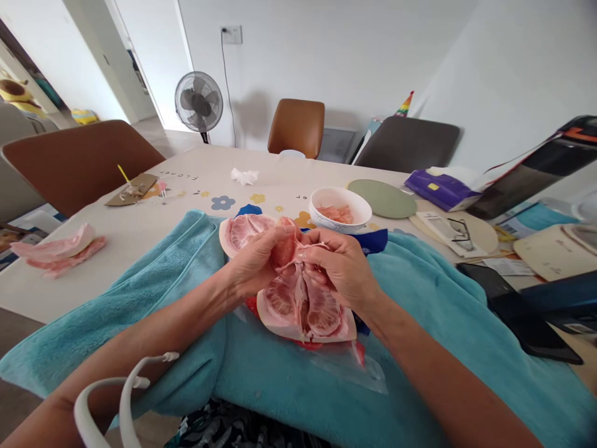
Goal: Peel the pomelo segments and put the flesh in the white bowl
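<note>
My left hand (262, 254) and my right hand (342, 264) are both closed on a pink pomelo segment (283, 249), fingertips pinching its pale membrane between them. Below the hands lies a cut piece of pomelo (305, 305), its thick pale rind and pink flesh facing up. Another pomelo piece (240, 233) rests behind my left hand. Under the fruit is a clear plastic bag (354, 370) on a teal towel (275, 386). Just beyond my right hand stands a white bowl (359, 221) with loose pink pulp in it.
Peeled rind (60, 249) lies on the table at the left. A crumpled tissue (244, 177) is further back. At the right are a green placemat (382, 198), a purple tissue pack (441, 188), glasses (459, 233) and a black phone (517, 311). A fan (199, 102) stands behind.
</note>
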The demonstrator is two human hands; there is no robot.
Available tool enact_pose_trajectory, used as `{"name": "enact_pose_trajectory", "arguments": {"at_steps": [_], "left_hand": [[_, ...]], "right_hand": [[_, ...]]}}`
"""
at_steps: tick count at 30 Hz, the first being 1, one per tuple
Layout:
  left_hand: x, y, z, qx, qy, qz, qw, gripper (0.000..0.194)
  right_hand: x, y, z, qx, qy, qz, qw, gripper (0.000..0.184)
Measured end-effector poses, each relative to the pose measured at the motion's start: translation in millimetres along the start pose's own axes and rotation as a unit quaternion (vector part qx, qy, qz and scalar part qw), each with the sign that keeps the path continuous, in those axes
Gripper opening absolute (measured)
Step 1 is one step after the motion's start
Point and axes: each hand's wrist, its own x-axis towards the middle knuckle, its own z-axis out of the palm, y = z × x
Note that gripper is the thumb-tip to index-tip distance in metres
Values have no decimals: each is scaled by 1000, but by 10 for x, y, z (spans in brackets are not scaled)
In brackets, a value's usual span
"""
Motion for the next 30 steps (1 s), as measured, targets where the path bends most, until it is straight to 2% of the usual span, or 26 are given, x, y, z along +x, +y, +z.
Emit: {"name": "enact_pose_trajectory", "arguments": {"at_steps": [4,7,9,11,13,15,17,21,23,25,30], "left_hand": [[27,-6,-21,-29,15,0,999,15],[42,-7,-35,-52,44,-4,998,21],[42,1,-33,-72,61,13,995,22],[31,12,-17,-86,54,39,994,25],[8,19,11,-93,43,57,993,25],[-19,19,42,-95,50,60,992,22],[-41,12,65,-97,64,72,991,21],[-52,2,74,-81,61,79,992,19],[-50,0,66,-65,75,55,993,17],[-51,-3,57,-50,86,35,994,16],[-59,-2,47,-54,81,-3,995,12]], "right_hand": [[55,35,-27,-35,14,-19,999,22],[92,49,-78,-151,69,-74,983,23],[82,47,-98,-259,145,-146,944,30],[42,51,-83,-361,211,-210,884,29],[-9,76,-32,-449,200,-229,840,27],[-44,122,29,-519,150,-231,809,33],[-51,171,67,-567,119,-234,781,28],[-29,201,49,-613,76,-235,751,21],[-25,173,22,-613,48,-235,753,22],[-23,131,-5,-586,26,-235,775,23],[-9,77,-61,-408,-58,-209,887,30]]}}
